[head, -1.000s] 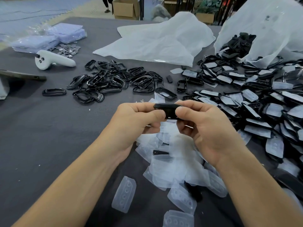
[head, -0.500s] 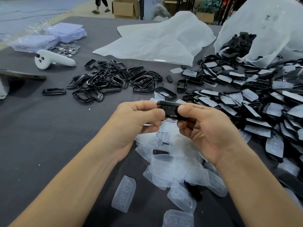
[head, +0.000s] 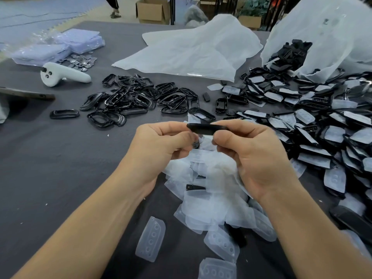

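A small black plastic shell (head: 205,128) is held edge-on above the dark table (head: 50,168). My left hand (head: 161,146) pinches its left end between thumb and fingers. My right hand (head: 253,152) grips its right end, the thumb curled under it. Below both hands lies a heap of translucent rubber button pads (head: 211,194). One such pad (head: 151,238) lies apart near the front. Much of the shell is hidden by my fingers.
A pile of black frames (head: 136,99) lies beyond my hands. Black shells with pads (head: 322,133) cover the right side, spilling from a white bag (head: 332,37). A white controller (head: 62,74), a flat white bag (head: 191,49), blue packets (head: 60,47) and small metal pieces (head: 81,61) sit further back.
The black shell has been turned from showing its face to edge-on, and my hands have moved slightly apart along it.
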A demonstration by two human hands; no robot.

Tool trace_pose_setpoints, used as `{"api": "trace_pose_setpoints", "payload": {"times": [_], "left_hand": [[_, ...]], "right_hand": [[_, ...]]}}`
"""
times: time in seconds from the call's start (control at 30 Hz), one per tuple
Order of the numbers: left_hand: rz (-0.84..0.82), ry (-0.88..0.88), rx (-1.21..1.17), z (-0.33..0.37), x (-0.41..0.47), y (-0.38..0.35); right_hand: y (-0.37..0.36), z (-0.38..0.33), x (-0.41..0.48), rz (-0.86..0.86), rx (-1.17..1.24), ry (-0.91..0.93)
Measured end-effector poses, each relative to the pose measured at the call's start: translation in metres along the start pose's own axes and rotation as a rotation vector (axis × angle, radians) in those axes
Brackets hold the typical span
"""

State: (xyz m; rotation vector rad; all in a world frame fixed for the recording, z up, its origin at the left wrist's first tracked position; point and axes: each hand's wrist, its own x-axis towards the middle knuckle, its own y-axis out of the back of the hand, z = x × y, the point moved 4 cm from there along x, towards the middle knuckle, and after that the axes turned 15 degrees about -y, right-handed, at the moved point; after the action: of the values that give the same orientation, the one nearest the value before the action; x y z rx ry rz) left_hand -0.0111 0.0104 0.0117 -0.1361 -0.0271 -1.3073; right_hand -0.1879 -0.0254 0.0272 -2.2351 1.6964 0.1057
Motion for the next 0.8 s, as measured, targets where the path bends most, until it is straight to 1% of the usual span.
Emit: {"api": "trace_pose_setpoints", "payload": {"times": [0.07, 0.13, 0.17, 0.23, 0.27, 0.33, 0.4, 0.47, 0.53, 0.57, 0.63, 0.7, 0.8], "left_hand": [[0.011, 0.107, -0.071, -0.001, 0.001, 0.001], [-0.015, 0.202, -0.191, -0.001, 0.000, -0.002], [-0.020, 0.213, -0.215, 0.000, 0.001, -0.002], [-0.029, 0.185, -0.181, 0.000, 0.001, -0.001], [-0.030, 0.166, -0.159, 0.000, 0.001, -0.001], [-0.004, 0.141, -0.138, 0.000, 0.001, 0.001], [0.021, 0.114, -0.106, 0.001, 0.002, 0.004], [0.031, 0.081, -0.063, 0.001, 0.003, 0.005], [0.031, 0.062, -0.042, 0.001, 0.003, 0.005], [0.026, 0.059, -0.041, 0.001, 0.002, 0.005], [0.001, 0.063, -0.049, 0.000, 0.002, 0.004], [-0.045, 0.065, -0.055, 0.001, 0.001, 0.001], [-0.100, 0.053, -0.036, 0.002, -0.001, -0.001]], "right_hand": [[0.000, -0.005, -0.001, 0.024, -0.067, 0.147], [0.001, -0.008, -0.004, 0.079, -0.232, 0.278], [0.001, -0.008, -0.006, 0.112, -0.342, 0.331], [0.000, -0.007, -0.010, 0.181, -0.552, 0.430], [-0.001, -0.006, -0.012, 0.202, -0.620, 0.468], [-0.001, -0.005, -0.013, 0.199, -0.673, 0.496], [-0.002, -0.003, -0.012, 0.143, -0.612, 0.445], [-0.003, -0.002, -0.009, 0.106, -0.448, 0.353], [-0.001, 0.000, -0.004, 0.105, -0.274, 0.238], [-0.001, 0.001, -0.003, 0.110, -0.225, 0.177], [0.000, 0.005, -0.001, 0.127, -0.240, 0.106], [0.000, 0.006, -0.001, 0.146, -0.293, 0.092], [0.000, 0.006, 0.000, 0.152, -0.276, 0.096]]}}
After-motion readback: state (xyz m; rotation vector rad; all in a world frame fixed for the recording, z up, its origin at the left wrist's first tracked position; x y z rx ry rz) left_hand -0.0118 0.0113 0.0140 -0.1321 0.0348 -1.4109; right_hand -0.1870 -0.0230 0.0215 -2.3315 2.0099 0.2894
